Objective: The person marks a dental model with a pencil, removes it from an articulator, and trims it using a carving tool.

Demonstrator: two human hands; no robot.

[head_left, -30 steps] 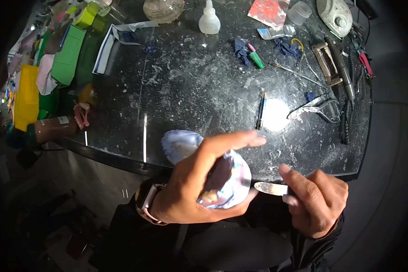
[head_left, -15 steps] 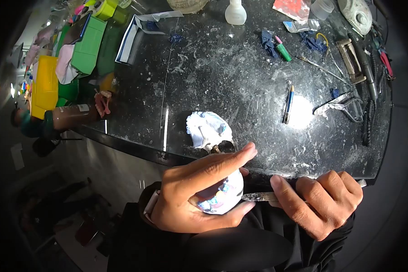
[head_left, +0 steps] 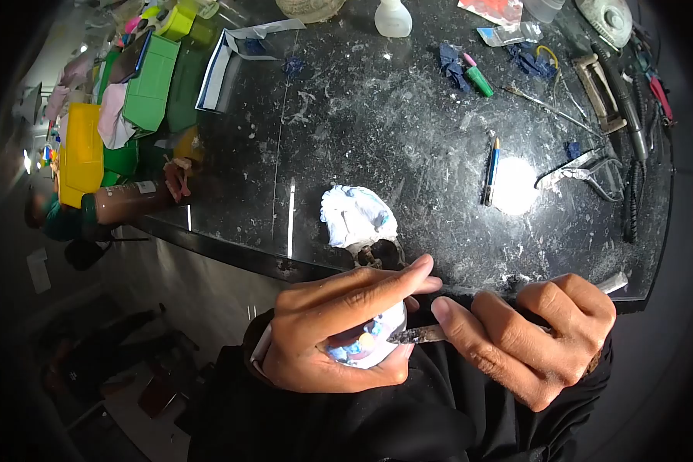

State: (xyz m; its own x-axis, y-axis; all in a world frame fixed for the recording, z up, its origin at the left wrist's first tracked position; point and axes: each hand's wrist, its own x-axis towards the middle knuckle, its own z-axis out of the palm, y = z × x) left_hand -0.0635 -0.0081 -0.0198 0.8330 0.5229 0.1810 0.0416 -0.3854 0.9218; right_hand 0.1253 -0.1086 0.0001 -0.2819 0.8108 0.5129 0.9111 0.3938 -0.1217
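My left hand [head_left: 339,327] is wrapped round a white dental cast [head_left: 381,345] with blue and pinkish parts, at the table's front edge. My right hand [head_left: 527,339] grips a knife [head_left: 420,335], its fingers closed on the handle. The blade's tip meets the rim of the cast, and a pale handle end sticks out beyond my right fingers. Just above my left hand, a second white and bluish cast [head_left: 358,215] rests on the black table, joined to a dark metal piece [head_left: 377,254].
A pencil [head_left: 492,171] and pliers [head_left: 581,175] lie on the dusty table [head_left: 231,165]. Further right are a metal frame [head_left: 599,92] and a handpiece [head_left: 631,115]. Green [head_left: 152,85] and yellow bins [head_left: 82,150] and a brown bottle [head_left: 131,202] stand left.
The second cast, earlier partly behind my left hand, now shows beyond it. My right hand has brought the knife over to the held cast, whose face has turned.
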